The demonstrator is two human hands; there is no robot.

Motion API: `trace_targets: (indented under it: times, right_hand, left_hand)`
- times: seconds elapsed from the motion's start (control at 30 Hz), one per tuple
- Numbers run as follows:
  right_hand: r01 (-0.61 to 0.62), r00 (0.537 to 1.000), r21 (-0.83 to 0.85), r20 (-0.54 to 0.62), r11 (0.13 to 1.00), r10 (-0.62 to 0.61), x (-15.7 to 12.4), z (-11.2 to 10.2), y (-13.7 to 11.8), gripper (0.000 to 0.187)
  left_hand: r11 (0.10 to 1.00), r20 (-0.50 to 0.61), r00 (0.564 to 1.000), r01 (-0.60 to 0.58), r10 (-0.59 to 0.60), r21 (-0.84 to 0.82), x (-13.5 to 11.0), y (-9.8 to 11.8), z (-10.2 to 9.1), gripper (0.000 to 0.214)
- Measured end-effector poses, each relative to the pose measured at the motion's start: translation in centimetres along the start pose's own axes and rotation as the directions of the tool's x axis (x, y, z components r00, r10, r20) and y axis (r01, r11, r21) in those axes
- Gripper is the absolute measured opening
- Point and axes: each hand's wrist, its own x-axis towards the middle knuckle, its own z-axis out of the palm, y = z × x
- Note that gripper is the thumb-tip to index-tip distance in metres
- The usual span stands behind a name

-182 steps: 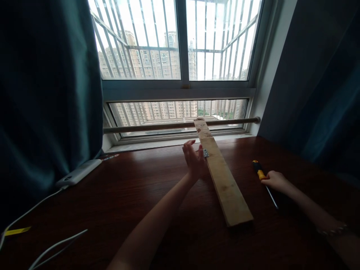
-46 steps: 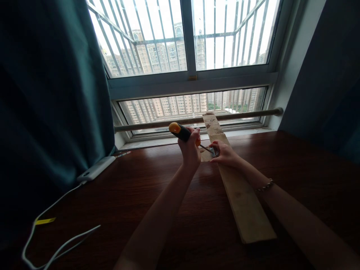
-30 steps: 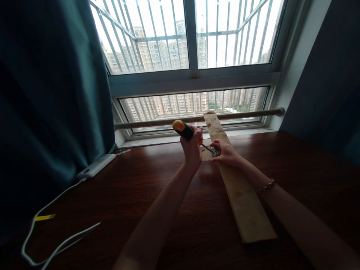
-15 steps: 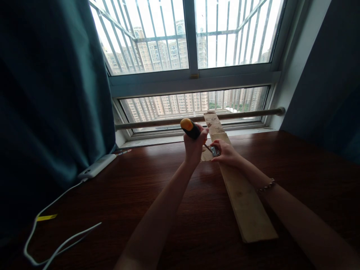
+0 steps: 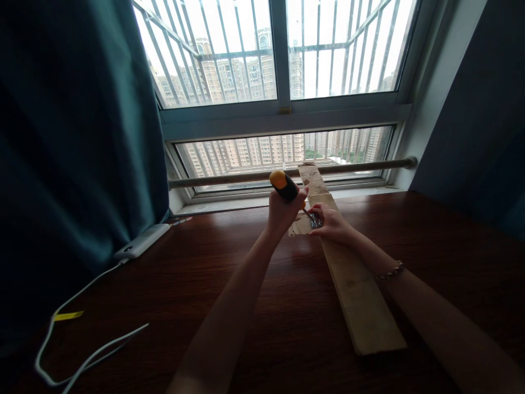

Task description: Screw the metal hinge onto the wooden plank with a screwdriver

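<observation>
The left hand [image 5: 285, 210] is holding a screwdriver [image 5: 285, 185], its grip clamped around the black-and-yellow handle, and the tool is slanting down to the right with its shaft running to a small metal fitting [image 5: 315, 220]. That fitting is sitting at the left edge of a long wooden board [image 5: 361, 295], beside a shorter piece of wood [image 5: 299, 225] that is sticking out below the left hand. The right hand [image 5: 334, 225] is reaching over the board, thumb and fingertips curving about the fitting; whether this grip is pinching it, I cannot tell. A beaded bracelet [image 5: 391, 271] is circling the right wrist. The board is lying lengthwise on the dark reddish worktop [image 5: 184, 284], its far end pointing toward the rail [image 5: 229, 179] in front of the window. Well to the left, a white box [image 5: 143, 242] is resting near the blue curtain [image 5: 82, 137], and a white cable [image 5: 88, 285] is trailing from it past a yellow strip [image 5: 69, 316].
</observation>
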Motion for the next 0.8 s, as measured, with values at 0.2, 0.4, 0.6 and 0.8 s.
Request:
trace_targets:
  times: [0.2, 0.4, 0.6, 0.8]
  right_hand:
    - [0.014, 1.000, 0.020, 0.006, 1.000, -0.014, 0.0, 0.3, 0.9, 0.068]
    - [0.019, 1.000, -0.003, -0.004, 1.000, -0.019, 0.1, 0.3, 1.0, 0.070]
    - [0.004, 1.000, 0.027, -0.017, 1.000, -0.003, 0.2, 0.6, 1.4, 0.068]
    - [0.008, 1.000, 0.007, 0.005, 1.000, -0.008, 0.1, 0.3, 1.0, 0.067]
  left_hand:
    - [0.988, 0.015, 0.999, -0.037, 0.036, 0.152, 0.3, 0.1, -0.5, 0.025]
    - [0.984, -0.029, 0.999, -0.029, 0.034, 0.176, 0.6, 0.5, -0.9, 0.026]
    - [1.000, -0.003, 1.000, 0.026, -0.026, 0.002, 0.7, 1.5, -0.7, 0.042]
    - [0.997, 0.048, 0.998, -0.044, 0.047, -0.060, 1.4, 1.0, -1.1, 0.051]
